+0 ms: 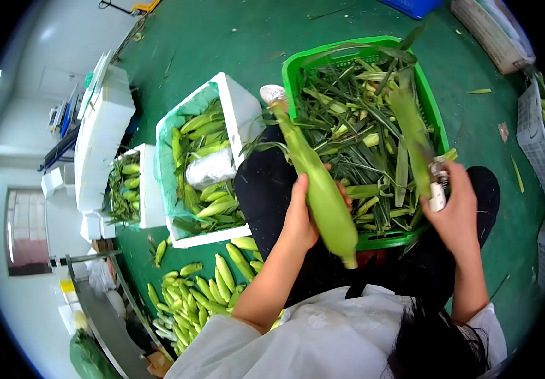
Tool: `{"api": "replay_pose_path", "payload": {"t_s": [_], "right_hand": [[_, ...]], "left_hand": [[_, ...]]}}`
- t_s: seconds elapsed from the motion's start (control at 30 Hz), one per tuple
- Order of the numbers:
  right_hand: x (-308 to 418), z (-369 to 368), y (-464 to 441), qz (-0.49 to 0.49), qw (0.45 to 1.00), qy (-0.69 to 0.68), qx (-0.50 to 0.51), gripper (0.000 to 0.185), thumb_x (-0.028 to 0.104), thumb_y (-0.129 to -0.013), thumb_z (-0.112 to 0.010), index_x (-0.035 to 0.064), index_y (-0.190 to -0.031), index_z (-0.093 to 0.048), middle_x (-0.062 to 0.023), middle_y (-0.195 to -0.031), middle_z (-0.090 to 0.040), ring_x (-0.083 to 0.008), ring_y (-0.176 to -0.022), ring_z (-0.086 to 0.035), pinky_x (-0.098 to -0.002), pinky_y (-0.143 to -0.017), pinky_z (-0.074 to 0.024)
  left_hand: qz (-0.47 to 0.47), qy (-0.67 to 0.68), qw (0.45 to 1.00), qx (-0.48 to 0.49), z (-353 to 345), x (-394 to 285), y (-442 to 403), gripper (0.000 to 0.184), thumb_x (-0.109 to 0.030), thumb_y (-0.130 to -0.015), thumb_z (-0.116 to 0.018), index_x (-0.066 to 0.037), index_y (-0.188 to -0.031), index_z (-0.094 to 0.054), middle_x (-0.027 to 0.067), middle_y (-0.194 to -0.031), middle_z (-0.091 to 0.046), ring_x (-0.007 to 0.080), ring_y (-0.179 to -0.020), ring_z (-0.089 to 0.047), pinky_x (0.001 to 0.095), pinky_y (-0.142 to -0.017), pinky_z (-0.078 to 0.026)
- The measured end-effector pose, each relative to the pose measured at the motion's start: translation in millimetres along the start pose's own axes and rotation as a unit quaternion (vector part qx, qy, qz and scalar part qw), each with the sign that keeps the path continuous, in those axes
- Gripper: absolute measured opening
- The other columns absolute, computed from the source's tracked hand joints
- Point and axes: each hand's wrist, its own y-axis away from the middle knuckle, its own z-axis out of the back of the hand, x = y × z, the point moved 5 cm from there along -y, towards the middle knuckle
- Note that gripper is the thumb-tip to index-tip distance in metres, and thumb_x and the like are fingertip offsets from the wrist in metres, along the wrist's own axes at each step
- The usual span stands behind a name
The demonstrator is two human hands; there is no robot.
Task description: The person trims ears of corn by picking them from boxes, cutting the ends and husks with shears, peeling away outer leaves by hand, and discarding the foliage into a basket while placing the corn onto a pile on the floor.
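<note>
My left hand point(306, 211) is holding an ear of corn point(321, 189), its fingers wrapping around the green husk — the ear is tilting over the near left part of the green basket point(440, 136). My right hand point(454, 205) is gripping a small white-handled tool point(437, 189), fingers closed on it, near a long husk leaf point(409, 129). Loose husks point(348, 120) are filling the basket — more ears point(187, 300) are lying on the floor point(222, 31) to the left.
</note>
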Motion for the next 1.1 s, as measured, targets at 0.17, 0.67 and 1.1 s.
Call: {"api": "replay_pose_path", "payload": {"t_s": [0.17, 0.67, 1.1], "right_hand": [[16, -40, 16, 0.013, 0.923, -0.239, 0.302, 0.08, 0.027, -0.071, -0.083, -0.0002, -0.136, -0.045, -0.0221, -0.125, -0.056, -0.0362, -0.116, -0.057, -0.0402, -0.1, -0.0451], [-16, -38, 59, -0.111, 0.68, -0.532, 0.493, 0.053, 0.019, -0.085, -0.075, 0.0003, -0.128, -0.051, -0.0083, -0.104, -0.063, -0.0134, -0.09, -0.062, -0.0289, -0.078, -0.0509], [19, -43, 51, -0.26, 0.669, -0.661, 0.218, 0.038, 0.013, -0.087, -0.07, 0.0008, -0.118, -0.051, -0.0103, -0.086, -0.064, -0.0183, -0.078, -0.064, -0.0329, -0.058, -0.0573]], "left_hand": [[-0.06, -0.334, 0.941, -0.009, -9, -9, 31, 0.049, -0.033, -0.098, -0.06, -0.002, -0.134, -0.047, 0.0073, -0.103, -0.062, 0.017, -0.09, -0.062, 0.0311, -0.079, -0.051], [0.256, -0.176, 0.891, 0.332, -29, -4, 31, 0.077, -0.059, -0.08, -0.069, 0.009, -0.113, -0.055, 0.0194, -0.087, -0.063, 0.0273, -0.071, -0.065, 0.0375, -0.06, -0.054], [-0.071, -0.438, 0.868, 0.222, -42, -16, 20, 0.066, -0.037, -0.064, -0.089, 0.0, -0.11, -0.059, 0.0101, -0.097, -0.064, 0.0235, -0.089, -0.064, 0.0326, -0.079, -0.051]]}}
